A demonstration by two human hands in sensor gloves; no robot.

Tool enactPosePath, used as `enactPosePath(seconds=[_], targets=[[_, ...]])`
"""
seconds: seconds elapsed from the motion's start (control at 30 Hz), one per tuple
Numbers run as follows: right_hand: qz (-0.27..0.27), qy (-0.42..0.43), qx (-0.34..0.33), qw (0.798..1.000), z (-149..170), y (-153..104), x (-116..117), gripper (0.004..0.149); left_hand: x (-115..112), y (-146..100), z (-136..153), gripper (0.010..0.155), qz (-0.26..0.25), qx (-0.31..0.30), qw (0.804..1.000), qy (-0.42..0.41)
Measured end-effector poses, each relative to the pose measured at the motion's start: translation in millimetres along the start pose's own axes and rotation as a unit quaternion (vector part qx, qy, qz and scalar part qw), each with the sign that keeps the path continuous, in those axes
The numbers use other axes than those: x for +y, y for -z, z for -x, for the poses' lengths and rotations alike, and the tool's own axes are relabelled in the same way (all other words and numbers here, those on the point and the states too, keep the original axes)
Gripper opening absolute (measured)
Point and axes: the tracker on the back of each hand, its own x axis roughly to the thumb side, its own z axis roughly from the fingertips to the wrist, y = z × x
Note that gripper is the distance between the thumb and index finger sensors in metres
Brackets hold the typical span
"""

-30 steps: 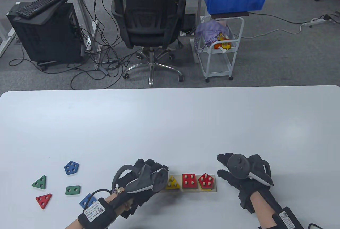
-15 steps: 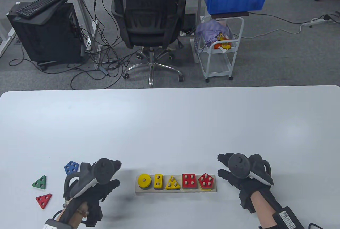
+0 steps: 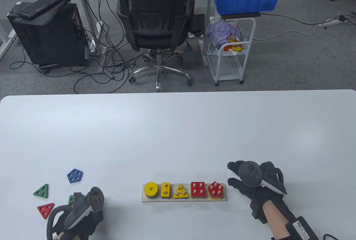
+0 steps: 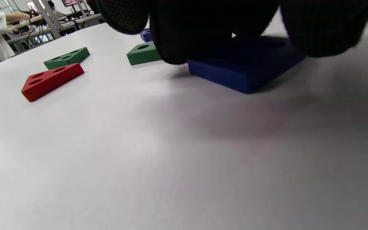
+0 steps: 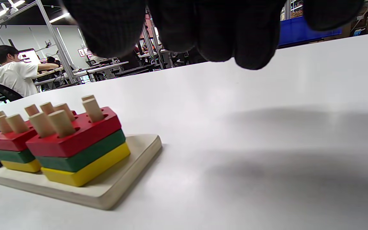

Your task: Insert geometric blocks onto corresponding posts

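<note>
While my left hand reaches down over a blue block on the white worktop, I cannot tell if its fingers grip it. My right hand rests spread and holds nothing, just right of the peg board. Behind the worktop stands an office chair.

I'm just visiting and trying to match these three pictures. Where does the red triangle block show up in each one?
Table view: the red triangle block lies near the bottom left, just left of the left hand.
Left wrist view: it lies at the left, on the table.
Right wrist view: not in it.
Shared landmark: the green triangle block lies just beyond it in both views.
</note>
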Motion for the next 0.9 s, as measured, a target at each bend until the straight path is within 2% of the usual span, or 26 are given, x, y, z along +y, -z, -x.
enactPosePath(seconds=[0.1, 0.37, 0.5, 0.63, 0.73, 0.9], targets=[[0.001, 0.000, -0.001, 1.000, 0.0, 0.1, -0.1, 0.061, -1.2, -2.6, -10.4, 0.071, -0.037, 0.004, 0.999, 0.036], [0.004, 0.005, 0.000, 1.000, 1.4, -0.6, -1.4, 0.061, -0.8, -5.0, -18.8, 0.072, -0.043, -0.010, 0.998, 0.052], [0.008, 0.000, -0.003, 1.000, -2.7, -1.8, -3.9, 0.061, 17.9, -3.2, -19.0, 0.072, -0.043, -0.018, 0.999, 0.013], [0.023, -0.005, -0.022, 1.000, -12.9, -3.6, -7.1, 0.061, 50.9, -1.3, -29.5, 0.072, -0.051, -0.064, 0.992, -0.093], [0.034, 0.000, -0.042, 0.999, -21.9, -5.2, -8.0, 0.062, 72.4, 0.3, -46.0, 0.072, -0.046, -0.118, 0.975, -0.184], [0.065, 0.020, -0.091, 0.993, -43.0, -9.7, -9.8, 0.065, 94.6, 3.3, -91.7, 0.073, -0.006, -0.227, 0.911, -0.343]])
